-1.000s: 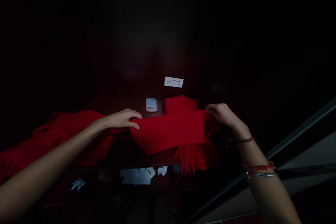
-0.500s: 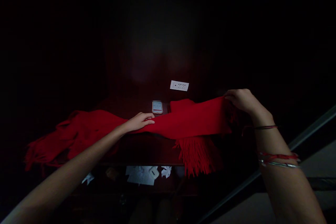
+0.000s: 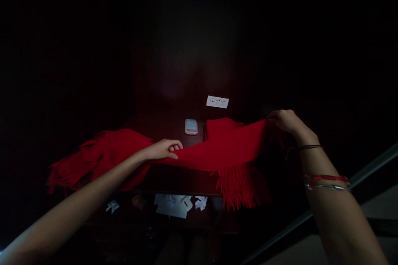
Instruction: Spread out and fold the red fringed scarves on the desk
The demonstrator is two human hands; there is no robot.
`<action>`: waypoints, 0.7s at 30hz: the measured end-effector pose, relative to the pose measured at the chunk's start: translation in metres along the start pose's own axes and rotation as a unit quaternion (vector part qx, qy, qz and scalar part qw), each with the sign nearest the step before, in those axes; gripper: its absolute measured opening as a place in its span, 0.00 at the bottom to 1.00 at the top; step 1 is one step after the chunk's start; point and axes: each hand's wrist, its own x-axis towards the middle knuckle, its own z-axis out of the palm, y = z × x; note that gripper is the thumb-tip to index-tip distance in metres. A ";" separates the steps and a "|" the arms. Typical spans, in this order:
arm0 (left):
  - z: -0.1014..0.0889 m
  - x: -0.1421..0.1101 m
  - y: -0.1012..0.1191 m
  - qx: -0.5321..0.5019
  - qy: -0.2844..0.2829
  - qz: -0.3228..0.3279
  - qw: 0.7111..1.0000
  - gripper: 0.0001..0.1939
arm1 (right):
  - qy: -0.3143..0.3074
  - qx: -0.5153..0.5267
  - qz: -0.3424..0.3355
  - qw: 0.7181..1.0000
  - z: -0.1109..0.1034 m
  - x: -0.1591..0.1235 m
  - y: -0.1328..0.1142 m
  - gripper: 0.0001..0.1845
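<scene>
A long red scarf (image 3: 224, 149) with fringed ends stretches across a dark desk (image 3: 186, 180). My left hand (image 3: 164, 149) is closed on its middle, fingers curled over the fabric. Its far right end is pinched by my right hand (image 3: 284, 120), which holds that part raised. Between the hands the cloth runs fairly taut, lying over a folded red piece (image 3: 222, 126) with fringe (image 3: 238, 186) hanging past the desk's front edge. To the left, a loose bunch of red cloth (image 3: 115, 147) lies rumpled, partly behind my left forearm.
Behind the scarf a phone (image 3: 191, 127) lies with its screen lit. A white power socket (image 3: 217, 102) sits on the dark back panel. Below the desktop, a shelf holds papers (image 3: 171, 205), a small white object (image 3: 186, 203) and crumpled scraps (image 3: 201, 203). A pale diagonal bar (image 3: 373, 169) runs at right.
The view has shifted slightly, moving the desk things a little to the right. My left hand has come slightly lower on the scarf, its fingers more curled. The right hand keeps its pinch.
</scene>
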 end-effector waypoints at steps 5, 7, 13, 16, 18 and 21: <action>0.000 -0.007 -0.006 0.115 -0.004 0.034 0.993 0.10 | -0.007 -0.015 -0.003 1.000 -0.010 0.002 0.001 0.12; -0.005 -0.009 -0.006 0.119 0.041 0.039 0.991 0.12 | -0.003 -0.020 0.009 1.000 -0.013 0.003 0.002 0.12; -0.022 -0.015 0.005 0.105 0.120 0.108 0.981 0.14 | 0.006 -0.024 0.010 1.000 -0.016 0.008 0.006 0.12; -0.024 -0.017 0.006 0.099 0.127 0.130 0.978 0.14 | 0.010 -0.025 0.019 0.999 -0.014 0.010 0.007 0.13; -0.021 -0.018 0.003 0.079 0.139 0.117 0.980 0.10 | 0.014 -0.019 0.020 1.000 -0.010 0.012 0.007 0.12; -0.017 -0.017 -0.002 0.057 0.138 0.069 0.986 0.10 | 0.018 -0.012 0.014 1.000 -0.004 0.017 0.007 0.11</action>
